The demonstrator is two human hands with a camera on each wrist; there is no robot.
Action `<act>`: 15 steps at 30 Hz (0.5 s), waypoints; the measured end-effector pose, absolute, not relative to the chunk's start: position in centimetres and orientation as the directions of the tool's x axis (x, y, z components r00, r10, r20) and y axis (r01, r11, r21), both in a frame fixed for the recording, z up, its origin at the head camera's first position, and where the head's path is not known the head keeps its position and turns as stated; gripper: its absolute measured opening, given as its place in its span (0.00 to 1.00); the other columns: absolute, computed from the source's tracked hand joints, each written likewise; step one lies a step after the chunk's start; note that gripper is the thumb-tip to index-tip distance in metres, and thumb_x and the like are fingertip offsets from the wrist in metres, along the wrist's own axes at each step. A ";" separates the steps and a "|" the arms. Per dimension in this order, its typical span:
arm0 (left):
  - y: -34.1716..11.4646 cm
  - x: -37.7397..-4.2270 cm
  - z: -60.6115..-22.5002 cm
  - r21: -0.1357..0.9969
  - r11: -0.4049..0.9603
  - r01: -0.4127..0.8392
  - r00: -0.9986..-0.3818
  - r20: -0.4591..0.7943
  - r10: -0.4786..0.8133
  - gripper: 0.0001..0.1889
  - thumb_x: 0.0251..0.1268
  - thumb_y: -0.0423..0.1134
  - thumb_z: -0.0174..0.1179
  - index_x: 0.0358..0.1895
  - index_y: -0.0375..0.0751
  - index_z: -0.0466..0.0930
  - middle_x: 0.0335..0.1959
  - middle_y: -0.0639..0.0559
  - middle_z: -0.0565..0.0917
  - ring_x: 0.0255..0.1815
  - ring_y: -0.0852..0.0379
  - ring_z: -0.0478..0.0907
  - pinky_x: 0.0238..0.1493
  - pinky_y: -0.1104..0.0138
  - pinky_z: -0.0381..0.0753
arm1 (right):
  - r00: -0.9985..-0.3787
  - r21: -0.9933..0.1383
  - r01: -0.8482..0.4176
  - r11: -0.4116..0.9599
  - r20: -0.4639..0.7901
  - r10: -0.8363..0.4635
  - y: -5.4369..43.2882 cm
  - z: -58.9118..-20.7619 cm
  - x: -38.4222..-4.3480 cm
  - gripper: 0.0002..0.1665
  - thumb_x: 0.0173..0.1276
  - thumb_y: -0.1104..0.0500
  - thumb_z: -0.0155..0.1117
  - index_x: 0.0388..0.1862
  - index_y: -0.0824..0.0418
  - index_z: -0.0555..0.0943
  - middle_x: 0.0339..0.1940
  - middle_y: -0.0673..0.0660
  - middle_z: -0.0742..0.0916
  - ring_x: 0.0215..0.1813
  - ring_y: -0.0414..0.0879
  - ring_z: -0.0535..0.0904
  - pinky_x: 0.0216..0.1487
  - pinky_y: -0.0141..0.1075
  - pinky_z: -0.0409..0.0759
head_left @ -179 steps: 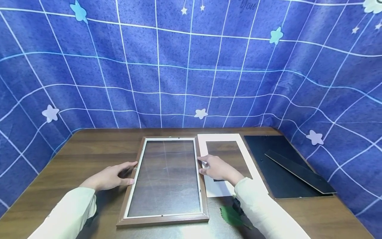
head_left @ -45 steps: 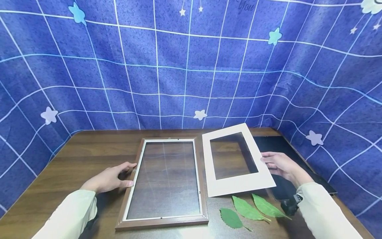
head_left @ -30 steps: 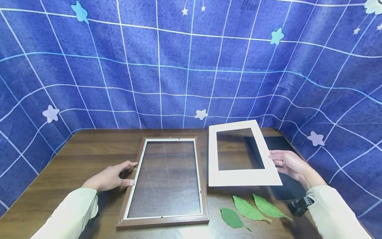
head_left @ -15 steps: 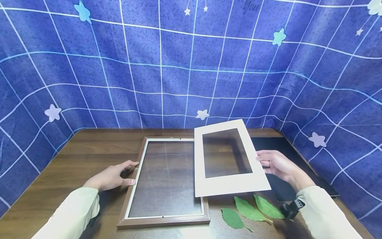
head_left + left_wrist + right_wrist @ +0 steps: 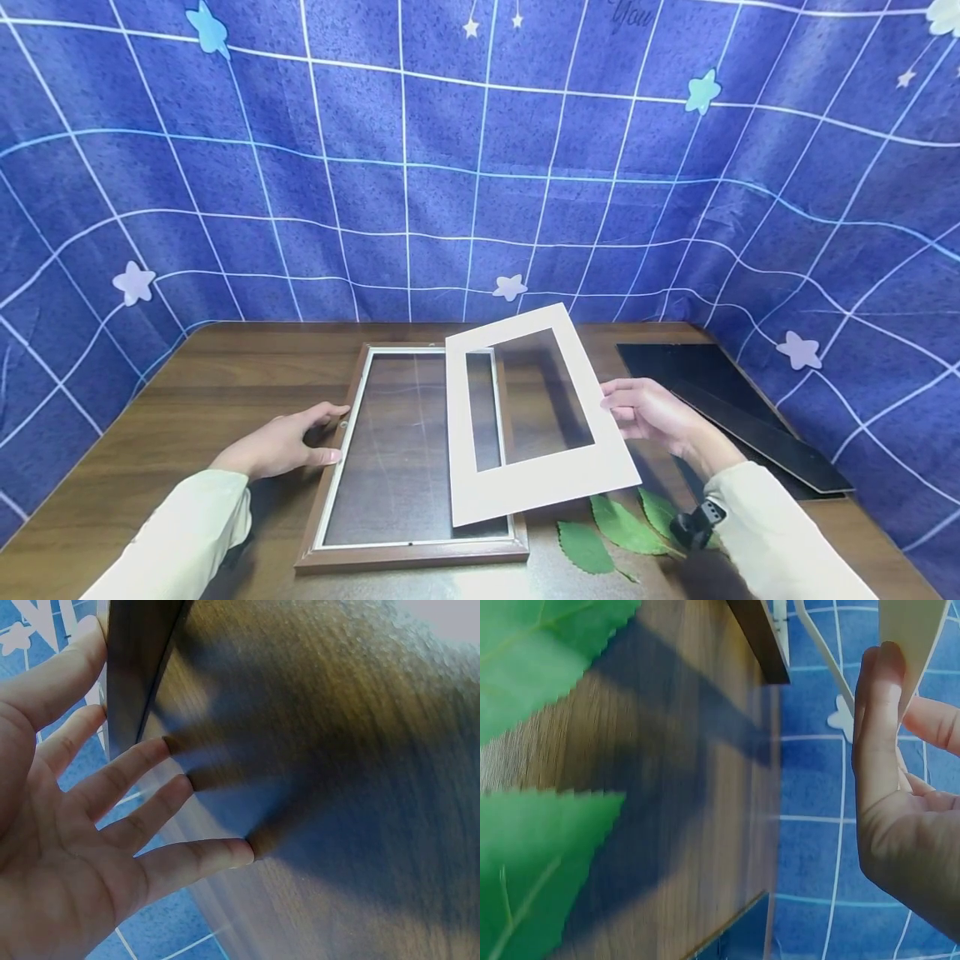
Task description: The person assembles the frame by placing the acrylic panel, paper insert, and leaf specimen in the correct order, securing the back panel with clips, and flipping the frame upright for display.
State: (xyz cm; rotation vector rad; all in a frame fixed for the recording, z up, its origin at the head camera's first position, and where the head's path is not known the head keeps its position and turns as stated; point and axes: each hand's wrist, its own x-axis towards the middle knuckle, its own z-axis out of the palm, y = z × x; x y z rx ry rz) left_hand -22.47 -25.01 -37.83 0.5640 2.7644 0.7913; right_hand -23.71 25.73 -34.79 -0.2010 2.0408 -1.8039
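Note:
A white picture mat [image 5: 543, 483] with a rectangular opening hangs tilted above the table, overlapping the right part of a brown picture frame [image 5: 412, 554]. My right hand [image 5: 656, 412] pinches the mat by its right border; the right wrist view shows thumb and fingers on either side of the white board [image 5: 919, 630]. The frame lies flat, a clear pane inside its white inner lip. Against the frame's left side rest the thumb and index finger of my left hand [image 5: 281, 444]. In the left wrist view that hand's fingers [image 5: 135, 780] are spread and nearly straight, close over the tabletop.
Several green leaves, one of them at the front [image 5: 583, 547], lie right of the frame, partly below my right wrist. A black backing board [image 5: 660, 362] with a slanted black stand [image 5: 765, 437] lies at the right. A blue curtain [image 5: 420, 208] hangs behind the wooden table [image 5: 247, 358].
My right hand left the frame's side, lifted the mat from the table, moved it right, then left over the frame. The leaves came into view. My left hand stayed at the frame.

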 end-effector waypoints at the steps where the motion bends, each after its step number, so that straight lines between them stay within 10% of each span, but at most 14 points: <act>1: -25.0 -22.5 -37.8 0.543 0.783 0.302 -0.905 -0.095 0.415 0.37 0.64 0.47 0.71 0.71 0.36 0.68 0.64 0.25 0.75 0.64 0.23 0.71 0.59 0.32 0.70 | -0.906 -0.976 0.158 0.150 -0.204 -0.371 25.4 -34.8 -23.7 0.16 0.72 0.67 0.53 0.56 0.73 0.74 0.35 0.49 0.87 0.39 0.38 0.85 0.46 0.40 0.86; 15: -24.9 -22.3 -37.7 0.549 0.781 0.296 -0.905 -0.099 0.413 0.37 0.64 0.48 0.70 0.72 0.36 0.67 0.65 0.24 0.74 0.65 0.22 0.70 0.59 0.32 0.69 | -0.887 -0.978 0.175 0.116 -0.208 -0.412 21.3 -35.8 -24.0 0.21 0.70 0.67 0.55 0.59 0.76 0.71 0.35 0.50 0.87 0.39 0.39 0.85 0.44 0.38 0.86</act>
